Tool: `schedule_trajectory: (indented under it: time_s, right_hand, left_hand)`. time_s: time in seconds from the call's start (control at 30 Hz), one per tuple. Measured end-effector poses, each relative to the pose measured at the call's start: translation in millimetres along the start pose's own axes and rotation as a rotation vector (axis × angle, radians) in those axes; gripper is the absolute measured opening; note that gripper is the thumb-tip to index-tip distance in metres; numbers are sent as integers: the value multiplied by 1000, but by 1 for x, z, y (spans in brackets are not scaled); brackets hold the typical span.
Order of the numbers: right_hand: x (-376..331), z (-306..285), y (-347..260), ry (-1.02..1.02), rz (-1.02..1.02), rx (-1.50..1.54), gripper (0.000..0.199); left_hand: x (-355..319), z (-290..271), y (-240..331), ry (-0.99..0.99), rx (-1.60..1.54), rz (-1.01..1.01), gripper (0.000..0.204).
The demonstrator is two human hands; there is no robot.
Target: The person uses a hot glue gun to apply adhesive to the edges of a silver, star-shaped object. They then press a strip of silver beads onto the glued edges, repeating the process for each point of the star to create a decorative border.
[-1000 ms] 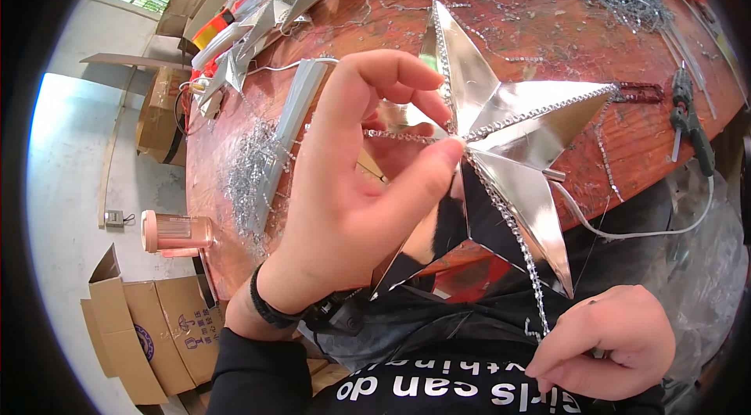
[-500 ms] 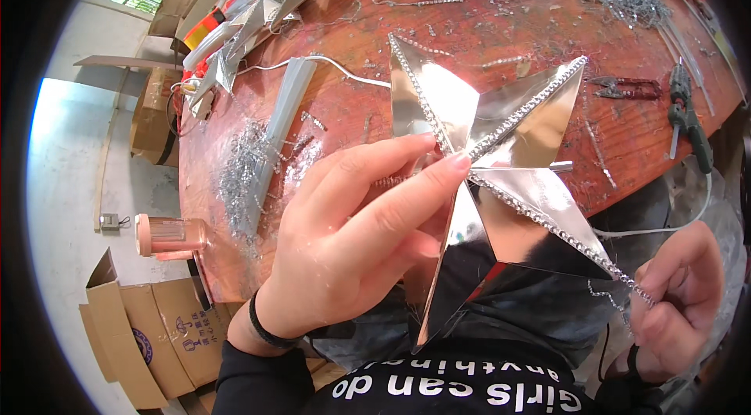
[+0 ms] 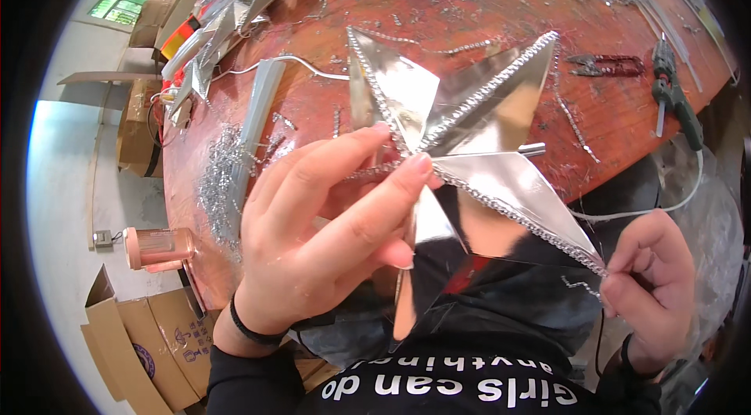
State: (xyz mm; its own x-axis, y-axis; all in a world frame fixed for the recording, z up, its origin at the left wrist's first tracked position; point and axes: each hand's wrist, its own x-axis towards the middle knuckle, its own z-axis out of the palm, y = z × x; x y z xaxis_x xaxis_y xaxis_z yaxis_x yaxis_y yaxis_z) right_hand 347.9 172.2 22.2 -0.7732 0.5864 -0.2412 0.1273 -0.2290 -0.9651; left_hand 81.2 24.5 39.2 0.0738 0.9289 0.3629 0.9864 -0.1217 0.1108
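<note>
- The star [image 3: 469, 141] sits at the frame's centre, above the table [image 3: 610, 125].
- The left hand [image 3: 328, 235] is at centre left, its fingertips on the star's middle.
- The right hand [image 3: 649, 290] is at lower right, at the tip of the star's lower right point.
- Pliers [image 3: 673, 90] and cutters [image 3: 606, 64] lie on the table at upper right.
- More stars [image 3: 235, 16] lie piled on the table at upper left.
- Cardboard boxes [image 3: 133, 344] stand on the floor at lower left.
</note>
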Motion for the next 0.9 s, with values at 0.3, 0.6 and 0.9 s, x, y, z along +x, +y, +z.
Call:
schedule_trajectory:
  time_s: [0.3,0.6,0.9]
  right_hand:
    - [2,-1,2,71,29,48,21]
    - [6,-2,3,76,52,-20,17]
    - [7,-3,6,66,41,-22,17]
  left_hand:
    - [3,5,5,19,58,-22,50]
    - [2,8,6,61,87,-26,40]
    - [3,7,8,56,76,-29,32]
